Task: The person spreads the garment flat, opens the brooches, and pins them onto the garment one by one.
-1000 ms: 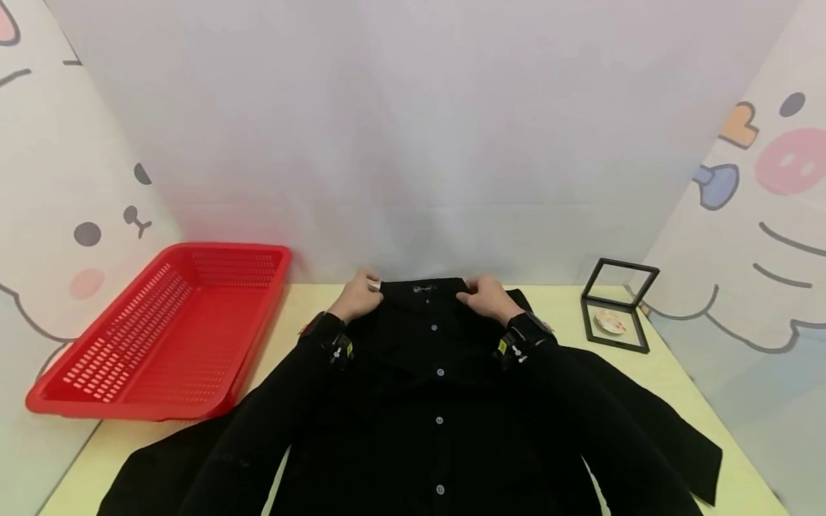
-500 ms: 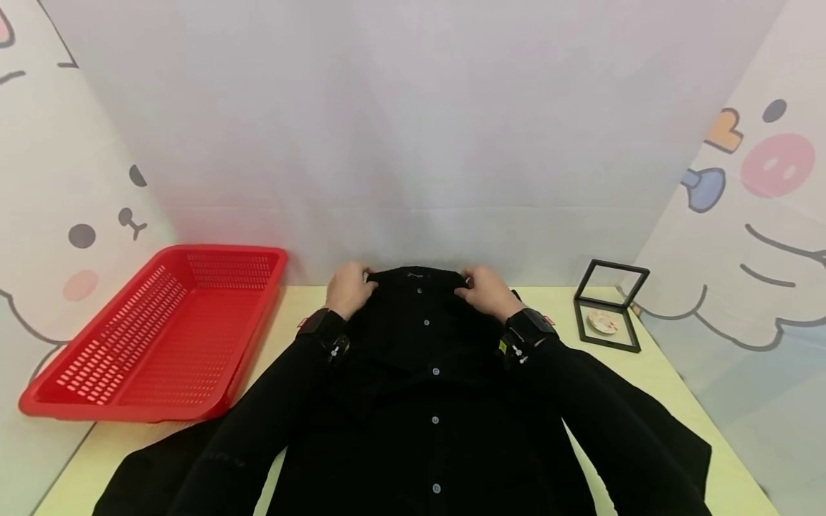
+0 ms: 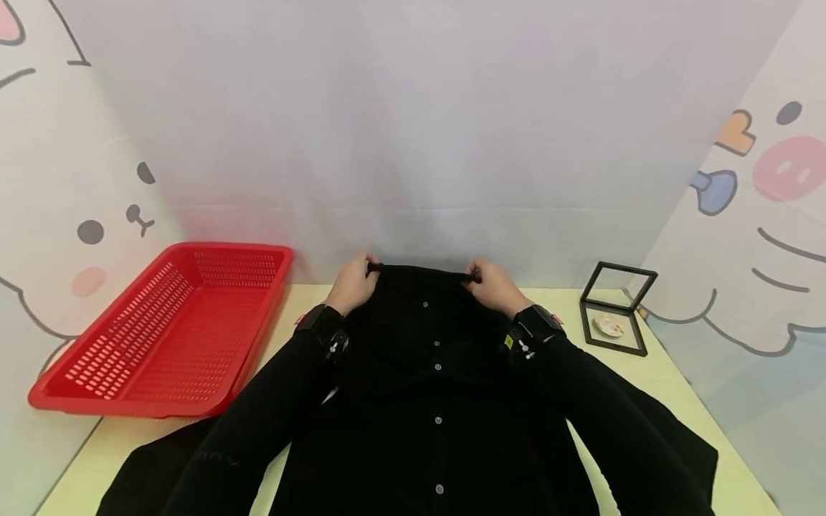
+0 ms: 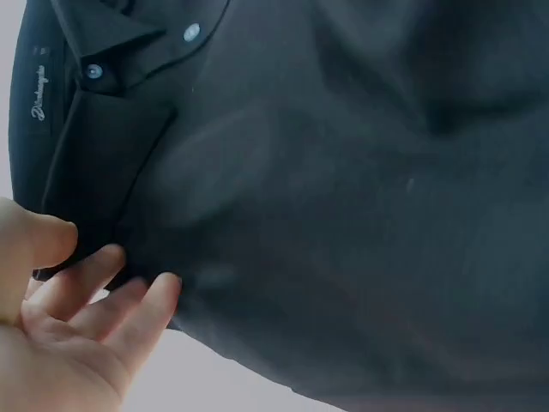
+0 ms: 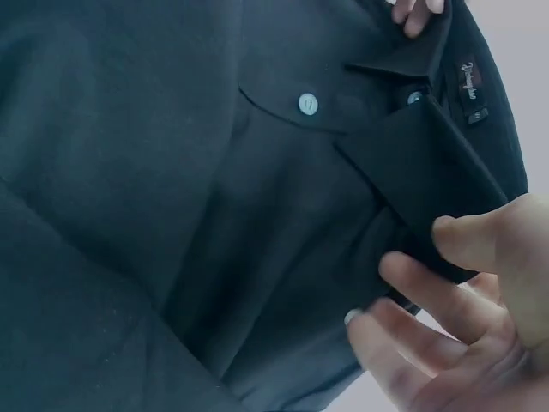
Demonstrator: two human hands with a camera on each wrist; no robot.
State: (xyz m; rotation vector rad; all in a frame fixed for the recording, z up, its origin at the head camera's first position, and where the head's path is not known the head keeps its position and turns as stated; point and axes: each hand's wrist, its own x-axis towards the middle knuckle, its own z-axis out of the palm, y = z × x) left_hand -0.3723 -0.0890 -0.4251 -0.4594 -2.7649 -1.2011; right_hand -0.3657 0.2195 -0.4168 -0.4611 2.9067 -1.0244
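A black button-up shirt (image 3: 400,358) lies front side up, its row of buttons running down the middle. At the far end, my left hand (image 3: 353,282) pinches the left side of the collar (image 4: 103,146). The opposite side is pinched by my right hand (image 3: 493,287), thumb on top in the right wrist view. Between the hands the collar edge is raised and drawn straight. A printed label (image 5: 471,90) shows inside the neck in both wrist views. Both collar points lie folded down beside a fastened top button (image 4: 94,71).
To the left stands a red plastic basket (image 3: 174,351) with perforated walls. A black hinged frame (image 3: 616,346) with a small pale round item (image 3: 608,325) stands at the right on the pale yellow table (image 3: 729,430). A white backdrop (image 3: 413,143) rises behind.
Both hands have lifted the collar slightly and tipped its edge up, so the neck label no longer shows in the head view. Basket and frame have stayed put.
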